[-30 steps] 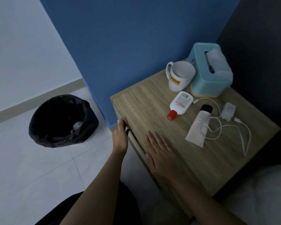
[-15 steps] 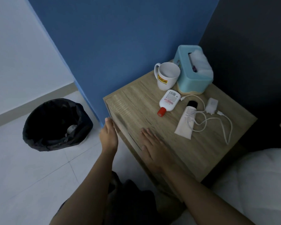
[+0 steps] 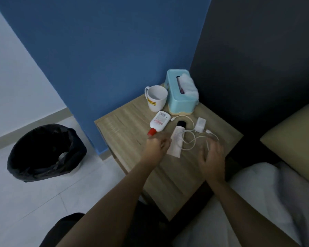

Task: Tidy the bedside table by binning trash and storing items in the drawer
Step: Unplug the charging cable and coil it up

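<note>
Both hands hover over the wooden counter (image 3: 125,125). The left hand (image 3: 156,146) has its fingers loosely curled, empty, beside the white tube (image 3: 177,141). The right hand (image 3: 211,160) is spread open over the charger cable (image 3: 191,139). A red-capped bottle (image 3: 158,123) lies near the mug (image 3: 157,98); the black-lined bin (image 3: 43,152) stands on the floor.

Both hands are off the table's front edge now: left hand (image 3: 157,147) by the tube (image 3: 177,139), right hand (image 3: 211,159) over the cable (image 3: 191,139).
</note>
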